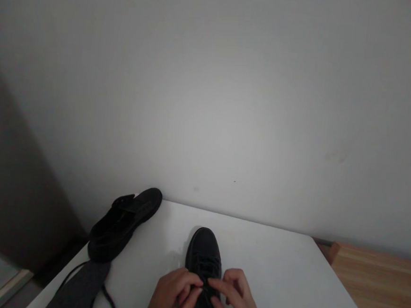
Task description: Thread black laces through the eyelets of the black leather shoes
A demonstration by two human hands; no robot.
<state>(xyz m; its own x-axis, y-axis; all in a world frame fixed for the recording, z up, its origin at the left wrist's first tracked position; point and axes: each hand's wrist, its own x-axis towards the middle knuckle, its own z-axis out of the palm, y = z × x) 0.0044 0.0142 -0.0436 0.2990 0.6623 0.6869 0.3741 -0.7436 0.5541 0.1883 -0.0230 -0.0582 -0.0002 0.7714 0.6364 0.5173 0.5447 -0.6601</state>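
Note:
A black lace-up shoe (204, 243) rests on the white tabletop (271, 263), toe pointing away from me. From its left side, my left hand (175, 295) reaches over the laces, with thumb and forefinger pinched on a black shoelace (209, 267). My right hand (238, 299) comes in from the right, fingers curled and fingertips at the same lacing, close to my left fingertips. The lace ends between the fingers are dark and hard to make out. The rear of the shoe is cut off by the frame's lower edge.
Another black shoe with a buckled strap (125, 226) lies at the table's left back corner. Near it are a dark grey cloth item (83, 289) and a black cord (108, 299). A pale wall (223, 103) rises behind the table; a wooden surface (380, 281) is at right.

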